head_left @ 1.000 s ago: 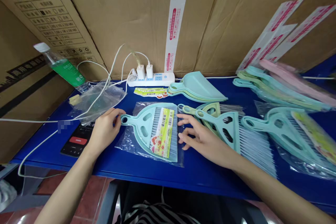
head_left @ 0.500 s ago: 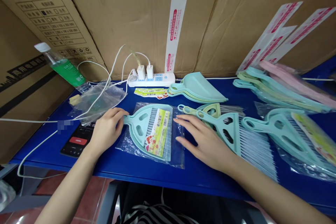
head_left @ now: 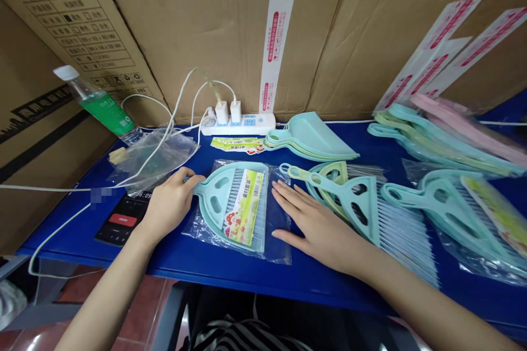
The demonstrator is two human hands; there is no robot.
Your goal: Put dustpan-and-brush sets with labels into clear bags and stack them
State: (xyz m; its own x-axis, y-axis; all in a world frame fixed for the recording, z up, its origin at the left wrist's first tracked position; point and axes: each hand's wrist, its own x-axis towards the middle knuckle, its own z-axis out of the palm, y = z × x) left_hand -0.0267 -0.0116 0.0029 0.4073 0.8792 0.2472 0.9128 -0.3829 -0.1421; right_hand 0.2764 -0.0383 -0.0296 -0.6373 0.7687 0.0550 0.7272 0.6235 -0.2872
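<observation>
My left hand [head_left: 171,200] is closed round the handle end of a mint-green dustpan and brush set [head_left: 213,192]. A yellow-green printed card [head_left: 247,208] lies across the bristles. The set lies flat with a clear plastic bag [head_left: 276,238] around or under it; I cannot tell how far it is inside. My right hand [head_left: 315,225] lies with fingers stretched out at the bag's right edge, holding nothing. Beside that hand are loose brushes [head_left: 364,205], partly hidden by it, with pale bristles pointing right.
Stacked dustpans [head_left: 317,137] and more printed cards [head_left: 234,144] lie at the back near a white power strip [head_left: 257,123]. Bagged sets [head_left: 448,208] are on the right. On the left are a phone [head_left: 119,222], empty bags [head_left: 158,148], cables and a tilted bottle [head_left: 105,109]. Cardboard boxes [head_left: 214,22] stand behind.
The dustpan and brush set has shifted slightly left with my left hand. My right hand has flattened, its fingers now straighter and closer together at the bag's edge.
</observation>
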